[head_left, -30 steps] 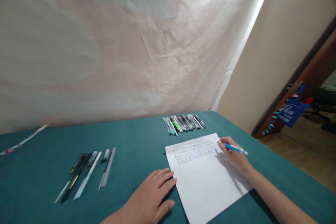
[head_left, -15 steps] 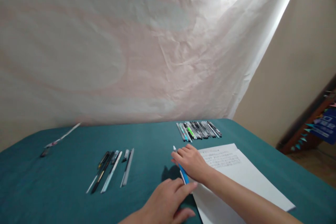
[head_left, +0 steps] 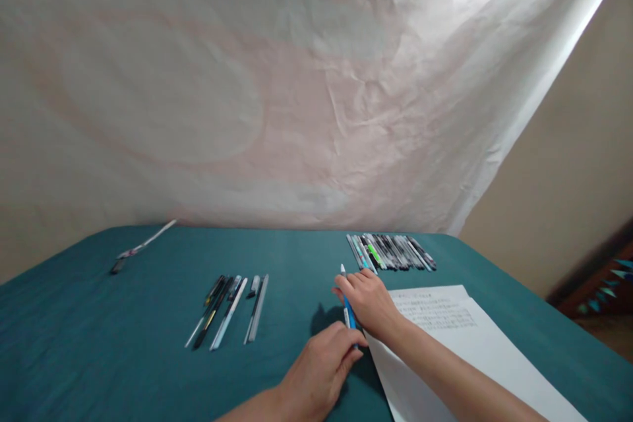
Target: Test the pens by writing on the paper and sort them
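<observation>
My right hand [head_left: 370, 302] is closed round a blue and white pen [head_left: 347, 304], its tip pointing away from me, just left of a white sheet of paper [head_left: 459, 349] with a few handwritten lines at its top. My left hand [head_left: 321, 369] lies beneath it on the teal tablecloth [head_left: 123, 343], fingers curled and touching the pen's lower end. A small group of several pens [head_left: 230, 306] lies to the left of both hands.
A longer row of several pens [head_left: 390, 252] lies at the far side of the table. A white strip with a dark end [head_left: 141, 249] lies at the far left. A creased white sheet [head_left: 277, 79] hangs behind the table.
My right hand has carried the blue pen from the paper's right edge across to its left edge. My left hand has come up to meet the pen. The view has swung left.
</observation>
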The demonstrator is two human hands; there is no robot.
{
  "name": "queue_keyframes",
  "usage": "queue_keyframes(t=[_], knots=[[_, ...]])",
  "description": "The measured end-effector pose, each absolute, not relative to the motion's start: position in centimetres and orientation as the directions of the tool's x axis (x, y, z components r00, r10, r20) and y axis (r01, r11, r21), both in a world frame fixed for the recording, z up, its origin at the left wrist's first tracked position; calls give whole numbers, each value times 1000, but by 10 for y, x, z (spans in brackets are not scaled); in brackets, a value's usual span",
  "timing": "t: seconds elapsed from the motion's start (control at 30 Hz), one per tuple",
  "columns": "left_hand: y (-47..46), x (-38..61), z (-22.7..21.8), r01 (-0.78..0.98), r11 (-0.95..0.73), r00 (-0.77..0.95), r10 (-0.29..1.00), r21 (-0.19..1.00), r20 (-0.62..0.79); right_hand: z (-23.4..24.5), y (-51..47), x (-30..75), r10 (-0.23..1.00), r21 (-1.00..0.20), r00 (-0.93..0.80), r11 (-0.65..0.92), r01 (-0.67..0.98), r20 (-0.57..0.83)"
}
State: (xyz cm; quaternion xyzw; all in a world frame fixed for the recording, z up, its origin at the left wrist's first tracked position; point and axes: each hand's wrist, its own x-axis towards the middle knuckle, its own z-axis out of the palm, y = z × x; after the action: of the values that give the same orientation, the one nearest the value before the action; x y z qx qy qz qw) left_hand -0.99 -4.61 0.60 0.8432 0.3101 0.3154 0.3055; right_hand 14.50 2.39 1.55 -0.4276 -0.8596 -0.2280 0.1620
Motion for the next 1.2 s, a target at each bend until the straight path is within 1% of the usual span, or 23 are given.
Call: queue_keyframes(t=[0.17, 0.23, 0.3, 0.37, 0.43, 0.5, 0.53, 0.6, 0.7, 0.73, 0.8, 0.83, 0.87, 0.9, 0.97, 1.03, 1.2], knots=[[-45, -10, 8, 316, -620, 611, 712, 718, 345, 18, 21, 146, 676, 203, -574, 549, 811, 463], [-45, -9, 8, 304, -616, 620, 707, 727, 341, 18, 21, 147, 680, 150, -574, 577, 803, 457], [-45, -9, 9, 304, -606, 614, 715, 735, 334, 19, 21, 149, 695, 66, -563, 602, 796, 448], [-44, -9, 10, 313, -586, 595, 734, 747, 327, 19, 22, 151, 734, -80, -510, 602, 795, 449], [-42, -8, 10, 314, -560, 566, 759, 766, 323, 20, 22, 151, 796, -309, -410, 566, 764, 445], [-41, -8, 10, 310, -535, 538, 781, 786, 318, 21, 20, 150, 856, -544, -320, 507, 668, 405], [-40, -8, 9, 309, -524, 527, 789, 794, 316, 22, 19, 149, 877, -632, -302, 479, 609, 373], [-39, -7, 7, 307, -508, 518, 799, 805, 307, 23, 17, 145, 899, -740, -310, 433, 514, 311], [-39, -6, 4, 302, -485, 489, 818, 821, 304, 25, 23, 143, 914, -815, -332, 369, 446, 233], [-39, -6, 3, 300, -474, 471, 828, 828, 303, 25, 30, 143, 922, -822, -326, 345, 453, 208], [-39, -6, 3, 305, -438, 434, 854, 846, 286, 25, 50, 147, 947, -772, -272, 298, 561, 168], [-39, -6, 2, 312, -414, 421, 867, 855, 267, 25, 62, 151, 962, -702, -217, 269, 660, 165], [-39, -7, 2, 319, -392, 412, 877, 863, 245, 24, 76, 154, 972, -590, -150, 228, 775, 178], [-39, -7, 1, 326, -373, 409, 884, 868, 227, 23, 90, 158, 976, -537, -107, 196, 820, 192], [-39, -7, 0, 336, -364, 409, 887, 868, 213, 20, 115, 166, 976, -464, -42, 140, 875, 214], [-39, -8, 0, 349, -389, 424, 877, 853, 227, 16, 135, 171, 975, -410, 5, 90, 908, 223], [-39, -10, 5, 405, -478, 492, 832, 779, 255, 3, 157, 173, 975, -281, 41, 23, 959, 218]])
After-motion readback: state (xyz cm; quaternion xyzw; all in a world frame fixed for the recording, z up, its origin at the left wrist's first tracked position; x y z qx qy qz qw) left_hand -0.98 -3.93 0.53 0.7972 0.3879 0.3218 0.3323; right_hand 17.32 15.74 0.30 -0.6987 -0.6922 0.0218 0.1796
